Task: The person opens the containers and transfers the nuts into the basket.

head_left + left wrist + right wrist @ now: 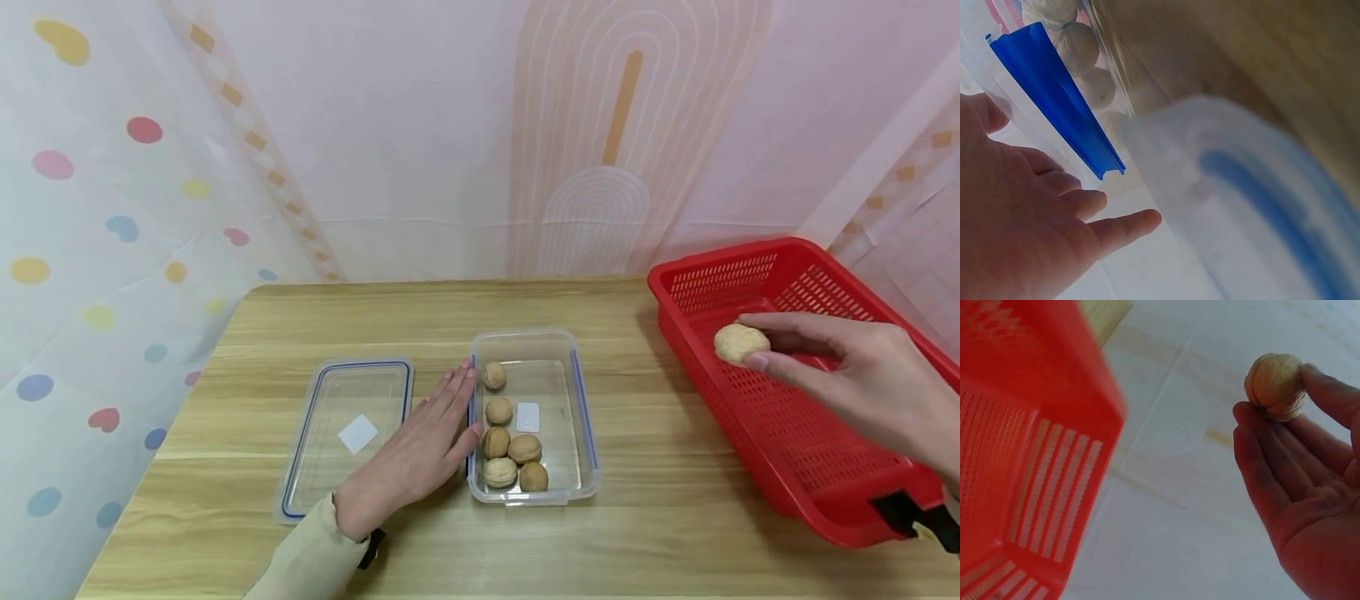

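Note:
My right hand pinches a walnut between thumb and fingertips, above the red basket. The right wrist view shows the same walnut held at the fingertips. With fingers straight, my left hand rests against the left wall of the clear plastic box. Inside that box, several walnuts lie along the left side and near corner. A blue clip on the box wall shows beside the left hand in the left wrist view.
Left of the box lies its clear lid with a blue seal and a white label, partly behind my left hand. The wooden table ends at a patterned cloth. The basket's raised rim borders the right side.

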The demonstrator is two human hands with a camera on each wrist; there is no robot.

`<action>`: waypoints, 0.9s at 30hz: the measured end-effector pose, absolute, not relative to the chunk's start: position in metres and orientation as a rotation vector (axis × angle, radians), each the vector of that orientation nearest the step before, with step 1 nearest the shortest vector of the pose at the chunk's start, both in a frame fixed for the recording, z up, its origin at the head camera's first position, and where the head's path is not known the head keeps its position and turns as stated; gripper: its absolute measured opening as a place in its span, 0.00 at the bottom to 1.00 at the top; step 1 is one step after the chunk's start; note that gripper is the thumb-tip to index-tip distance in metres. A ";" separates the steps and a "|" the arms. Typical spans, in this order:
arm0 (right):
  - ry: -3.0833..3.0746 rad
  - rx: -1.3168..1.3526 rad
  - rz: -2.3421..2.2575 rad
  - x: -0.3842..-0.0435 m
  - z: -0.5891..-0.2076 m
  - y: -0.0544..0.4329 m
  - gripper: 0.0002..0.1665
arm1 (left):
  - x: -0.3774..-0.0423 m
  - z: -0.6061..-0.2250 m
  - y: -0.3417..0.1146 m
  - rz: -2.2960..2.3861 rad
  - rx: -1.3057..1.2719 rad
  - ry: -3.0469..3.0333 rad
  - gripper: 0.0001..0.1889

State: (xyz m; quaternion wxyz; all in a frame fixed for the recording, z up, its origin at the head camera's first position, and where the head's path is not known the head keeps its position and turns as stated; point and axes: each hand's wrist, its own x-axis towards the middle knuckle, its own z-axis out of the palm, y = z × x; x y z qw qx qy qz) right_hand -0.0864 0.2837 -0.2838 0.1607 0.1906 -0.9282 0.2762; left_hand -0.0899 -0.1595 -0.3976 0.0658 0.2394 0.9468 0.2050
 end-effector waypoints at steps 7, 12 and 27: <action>-2.716 0.515 0.786 -0.103 -0.286 0.296 0.30 | -0.090 -0.398 -0.159 0.628 0.704 2.845 0.38; -2.794 0.418 0.796 -0.116 -0.287 0.301 0.28 | -0.090 -0.399 -0.159 0.651 0.695 2.837 0.38; -3.023 0.340 0.804 -0.162 -0.307 0.317 0.31 | -0.090 -0.400 -0.160 0.689 0.702 2.837 0.37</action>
